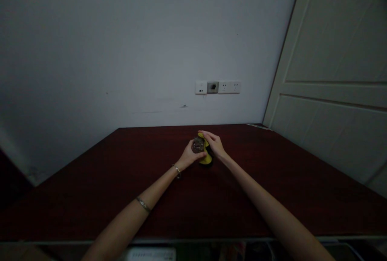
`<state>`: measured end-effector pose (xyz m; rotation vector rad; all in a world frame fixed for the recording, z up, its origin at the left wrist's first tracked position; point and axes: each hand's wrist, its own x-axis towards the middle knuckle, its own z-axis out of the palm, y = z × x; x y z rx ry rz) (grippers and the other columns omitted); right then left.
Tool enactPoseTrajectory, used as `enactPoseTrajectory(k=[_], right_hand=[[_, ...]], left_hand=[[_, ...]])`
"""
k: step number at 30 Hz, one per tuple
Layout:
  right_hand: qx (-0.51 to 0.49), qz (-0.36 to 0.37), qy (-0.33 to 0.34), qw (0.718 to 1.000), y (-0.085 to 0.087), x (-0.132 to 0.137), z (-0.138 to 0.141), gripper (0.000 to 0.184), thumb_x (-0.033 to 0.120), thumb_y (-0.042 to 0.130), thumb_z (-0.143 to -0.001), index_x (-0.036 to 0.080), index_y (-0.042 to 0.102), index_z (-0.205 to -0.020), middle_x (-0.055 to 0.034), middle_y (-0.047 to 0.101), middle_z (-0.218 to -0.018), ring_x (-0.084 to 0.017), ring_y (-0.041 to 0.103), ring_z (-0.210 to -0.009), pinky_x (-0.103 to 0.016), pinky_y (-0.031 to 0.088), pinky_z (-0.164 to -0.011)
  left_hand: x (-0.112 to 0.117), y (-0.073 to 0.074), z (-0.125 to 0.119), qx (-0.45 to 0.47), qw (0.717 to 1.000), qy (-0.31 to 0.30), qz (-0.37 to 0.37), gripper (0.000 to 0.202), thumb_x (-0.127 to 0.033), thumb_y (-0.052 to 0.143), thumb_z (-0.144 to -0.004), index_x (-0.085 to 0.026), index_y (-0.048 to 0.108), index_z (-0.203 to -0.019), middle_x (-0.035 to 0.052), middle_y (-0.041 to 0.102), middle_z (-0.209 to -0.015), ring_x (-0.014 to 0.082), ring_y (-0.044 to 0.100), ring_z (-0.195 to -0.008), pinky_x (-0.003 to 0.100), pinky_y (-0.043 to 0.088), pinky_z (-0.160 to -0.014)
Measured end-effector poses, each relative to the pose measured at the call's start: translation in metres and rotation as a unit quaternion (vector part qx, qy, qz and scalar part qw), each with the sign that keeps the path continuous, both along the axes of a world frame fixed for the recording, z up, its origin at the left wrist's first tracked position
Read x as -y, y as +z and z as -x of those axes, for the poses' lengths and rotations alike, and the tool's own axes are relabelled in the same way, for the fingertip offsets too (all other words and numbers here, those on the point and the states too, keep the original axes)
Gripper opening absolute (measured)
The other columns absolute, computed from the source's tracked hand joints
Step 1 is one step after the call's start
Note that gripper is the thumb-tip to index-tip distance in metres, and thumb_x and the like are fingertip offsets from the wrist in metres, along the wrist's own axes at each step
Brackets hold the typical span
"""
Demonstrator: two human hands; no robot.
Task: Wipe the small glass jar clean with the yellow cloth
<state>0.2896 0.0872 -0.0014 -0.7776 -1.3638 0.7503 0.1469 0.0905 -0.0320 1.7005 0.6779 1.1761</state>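
My left hand (189,156) is closed around a small, clear, roundish object (198,145) that looks like glass or hard plastic, with glints on its surface. My right hand (215,144) presses a yellow cloth (207,159) with a dark side or edge against the right side of that object. The cloth hangs down between both hands, and its lower end is at the tabletop. My right fingers curve over the top of the cloth, and my left fingers are partly hidden behind the object.
A dark red wooden table (127,160) spreads around both hands. Behind it stands a white wall with a row of sockets (224,87). On the right is a pale panelled door (332,115). Below the table's front edge, a white slotted thing (151,254) shows dimly.
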Motion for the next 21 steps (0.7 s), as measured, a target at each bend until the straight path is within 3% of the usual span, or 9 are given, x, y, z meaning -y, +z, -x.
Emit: enactPoseTrajectory(k=[4,12,21], right_hand=[[0.023,-0.013,-0.009,1.0,-0.003,0.006,0.004,0.038,0.047,0.057,-0.076,0.018,0.068,-0.098,-0.0079,0.067,-0.105,-0.022,0.06,-0.099,-0.038,0.045,-0.09],[0.146,-0.152,0.005,0.978,0.014,0.038,0.009,0.021,0.035,0.056,-0.08,0.026,0.07,-0.093,-0.0053,0.064,-0.11,-0.021,0.058,-0.104,-0.039,0.043,-0.094],[0.079,-0.053,-0.027,0.995,0.012,0.027,0.003,0.026,0.039,0.057,-0.078,0.023,0.07,-0.094,-0.0053,0.069,-0.101,-0.022,0.061,-0.098,-0.04,0.044,-0.093]], left_hand=[[0.002,-0.005,0.004,0.001,1.0,0.011,0.005,0.069,-0.035,0.078,-0.055,-0.013,0.044,-0.112,0.0114,0.057,-0.111,0.0216,0.055,-0.101,0.036,0.042,-0.091],[0.005,-0.003,0.009,0.003,0.999,0.023,-0.032,0.072,-0.032,0.079,-0.055,-0.014,0.043,-0.115,0.0106,0.056,-0.113,0.0225,0.053,-0.106,0.037,0.04,-0.094],[0.017,0.005,0.007,-0.059,0.996,0.039,-0.047,0.073,-0.032,0.079,-0.053,-0.017,0.045,-0.115,0.0095,0.056,-0.114,0.0234,0.052,-0.106,0.038,0.039,-0.095]])
